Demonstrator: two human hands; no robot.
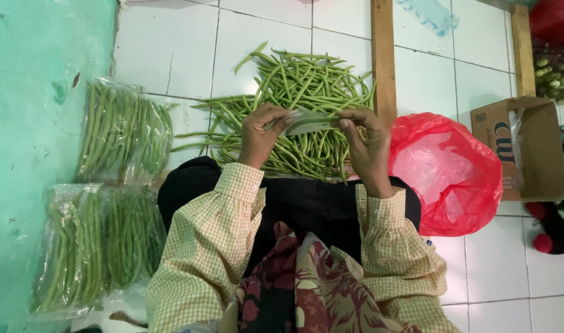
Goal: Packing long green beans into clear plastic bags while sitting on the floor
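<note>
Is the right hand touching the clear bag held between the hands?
Touching. The head view shows the right hand with its fingers closed over one end of the clear bag; no gap shows.

loose bean pile [294, 111] on floor [263, 31], ahead of person | left hand [260, 135] and right hand [368, 151] over pile, clear bag [310, 122] between them | bagged beans [124, 132] left | plastic bag [448, 172] right | cardboard box [529, 148] beyond it

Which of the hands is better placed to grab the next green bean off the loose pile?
Probably the left hand: it sits right over the loose beans. Both hands pinch the clear bag, but the right hand sits toward the pile's edge, by the red bag.
</note>
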